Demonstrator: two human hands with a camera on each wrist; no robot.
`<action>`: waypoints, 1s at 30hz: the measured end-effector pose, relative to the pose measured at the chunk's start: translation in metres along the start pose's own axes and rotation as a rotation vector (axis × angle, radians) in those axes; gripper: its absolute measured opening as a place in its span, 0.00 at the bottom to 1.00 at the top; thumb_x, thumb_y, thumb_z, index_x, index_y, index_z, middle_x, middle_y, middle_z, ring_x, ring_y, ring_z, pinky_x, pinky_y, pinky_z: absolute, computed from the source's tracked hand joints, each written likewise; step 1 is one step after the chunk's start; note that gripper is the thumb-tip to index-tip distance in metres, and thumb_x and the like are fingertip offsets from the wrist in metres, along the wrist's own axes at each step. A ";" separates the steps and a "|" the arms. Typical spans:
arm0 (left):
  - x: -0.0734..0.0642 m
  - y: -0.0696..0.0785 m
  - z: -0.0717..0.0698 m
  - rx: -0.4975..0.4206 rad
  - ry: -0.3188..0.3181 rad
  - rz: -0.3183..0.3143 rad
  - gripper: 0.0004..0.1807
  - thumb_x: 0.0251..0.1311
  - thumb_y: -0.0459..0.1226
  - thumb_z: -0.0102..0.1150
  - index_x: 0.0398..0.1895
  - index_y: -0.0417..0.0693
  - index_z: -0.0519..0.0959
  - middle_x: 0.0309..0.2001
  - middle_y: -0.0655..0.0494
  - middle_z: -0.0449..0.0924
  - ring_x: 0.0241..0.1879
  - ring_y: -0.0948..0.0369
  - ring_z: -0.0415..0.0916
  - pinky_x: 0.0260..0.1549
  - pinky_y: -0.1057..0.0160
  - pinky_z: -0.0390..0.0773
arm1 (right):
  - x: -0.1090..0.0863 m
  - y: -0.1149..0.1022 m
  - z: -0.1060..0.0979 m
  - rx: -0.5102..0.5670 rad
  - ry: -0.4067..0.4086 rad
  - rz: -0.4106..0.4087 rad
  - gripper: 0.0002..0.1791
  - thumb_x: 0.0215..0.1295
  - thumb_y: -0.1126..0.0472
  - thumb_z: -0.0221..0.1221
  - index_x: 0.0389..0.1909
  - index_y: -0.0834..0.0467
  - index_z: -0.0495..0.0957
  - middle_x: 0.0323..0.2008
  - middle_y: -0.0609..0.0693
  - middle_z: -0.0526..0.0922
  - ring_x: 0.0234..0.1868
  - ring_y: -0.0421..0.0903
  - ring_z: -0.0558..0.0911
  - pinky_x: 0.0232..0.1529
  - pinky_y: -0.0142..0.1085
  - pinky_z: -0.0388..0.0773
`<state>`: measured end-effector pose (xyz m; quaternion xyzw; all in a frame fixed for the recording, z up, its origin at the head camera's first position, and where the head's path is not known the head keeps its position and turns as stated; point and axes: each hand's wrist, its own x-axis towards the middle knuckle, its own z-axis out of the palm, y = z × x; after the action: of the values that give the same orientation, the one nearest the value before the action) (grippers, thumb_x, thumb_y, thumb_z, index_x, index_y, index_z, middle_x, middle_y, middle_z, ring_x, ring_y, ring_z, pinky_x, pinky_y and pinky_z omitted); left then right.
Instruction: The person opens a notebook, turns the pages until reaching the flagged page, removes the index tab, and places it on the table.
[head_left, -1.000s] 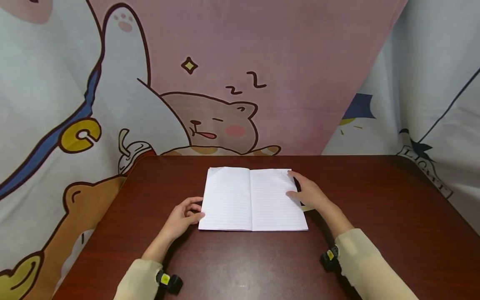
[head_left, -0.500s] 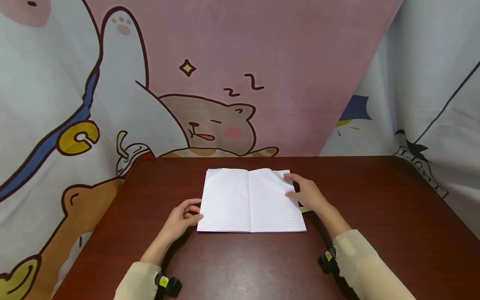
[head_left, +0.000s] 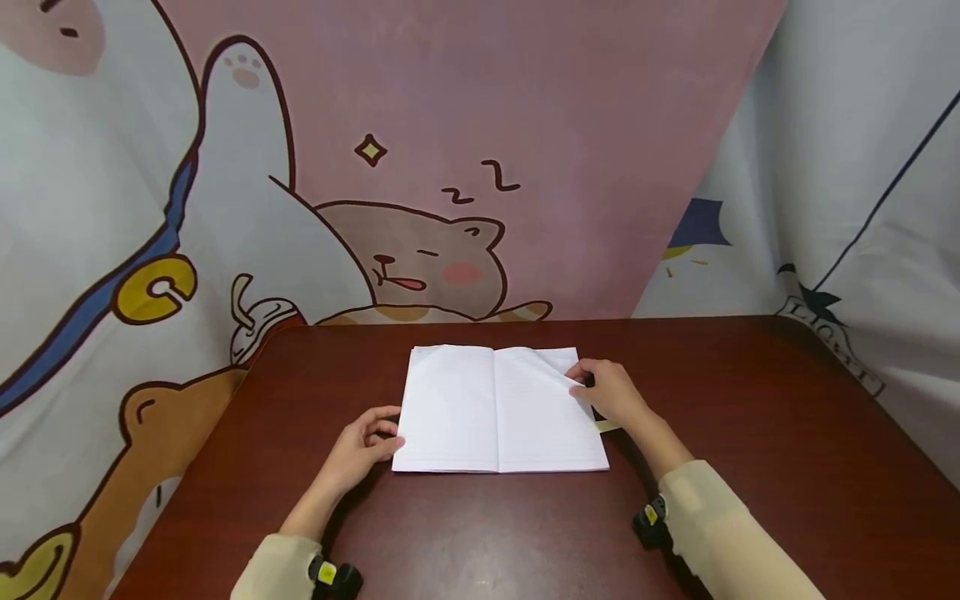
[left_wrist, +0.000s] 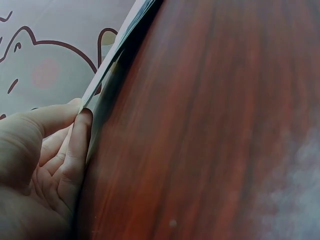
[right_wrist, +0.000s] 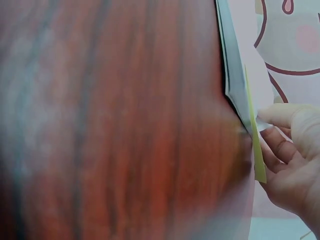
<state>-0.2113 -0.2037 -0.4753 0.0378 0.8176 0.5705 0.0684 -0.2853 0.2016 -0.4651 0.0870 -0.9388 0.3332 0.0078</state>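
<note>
My right hand (head_left: 611,392) pinches the outer edge of the top right page of the open notebook (head_left: 495,410), which lies flat mid-table (head_left: 750,433); my left hand (head_left: 360,442), fingers curled, grips its left edge.

Right hand (right_wrist: 290,155) at frame's right edge, fingers curled, fingertips (right_wrist: 272,117) touching notebook (right_wrist: 235,75) edge. Notebook seen edge-on, pages stacked, lying on desk (right_wrist: 125,125). Yellow-green strip (right_wrist: 256,150) beside page edge, next to fingers. Desk dark red wood grain, blurred. Pink cartoon backdrop (right_wrist: 295,40) behind.
</note>
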 end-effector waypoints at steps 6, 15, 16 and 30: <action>-0.003 -0.007 0.001 -0.025 -0.013 0.020 0.27 0.60 0.30 0.66 0.64 0.37 0.72 0.45 0.38 0.79 0.31 0.64 0.76 0.33 0.69 0.81 | -0.004 -0.002 0.004 -0.055 0.060 -0.051 0.05 0.62 0.64 0.66 0.38 0.60 0.83 0.40 0.57 0.83 0.45 0.55 0.77 0.49 0.49 0.75; 0.001 -0.003 -0.001 -0.008 -0.006 0.032 0.27 0.61 0.30 0.65 0.64 0.38 0.72 0.45 0.38 0.80 0.30 0.64 0.76 0.33 0.70 0.81 | -0.011 -0.026 0.000 0.074 0.135 0.016 0.25 0.63 0.64 0.65 0.60 0.64 0.73 0.59 0.67 0.73 0.52 0.62 0.79 0.55 0.54 0.77; 0.001 -0.003 -0.001 -0.009 -0.007 0.031 0.27 0.61 0.30 0.65 0.64 0.38 0.72 0.45 0.38 0.80 0.30 0.64 0.76 0.33 0.70 0.81 | -0.012 -0.027 0.000 0.107 0.142 0.038 0.29 0.63 0.64 0.65 0.65 0.64 0.69 0.64 0.69 0.69 0.55 0.64 0.79 0.58 0.55 0.76; 0.002 -0.003 -0.003 0.005 -0.015 0.026 0.27 0.62 0.31 0.64 0.65 0.39 0.72 0.46 0.37 0.79 0.32 0.63 0.76 0.33 0.69 0.81 | -0.024 -0.039 -0.004 0.679 0.149 0.237 0.29 0.77 0.60 0.50 0.74 0.65 0.58 0.71 0.65 0.68 0.67 0.48 0.71 0.65 0.30 0.69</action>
<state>-0.2140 -0.2067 -0.4770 0.0527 0.8178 0.5691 0.0670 -0.2554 0.1781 -0.4399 -0.0494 -0.7751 0.6299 0.0080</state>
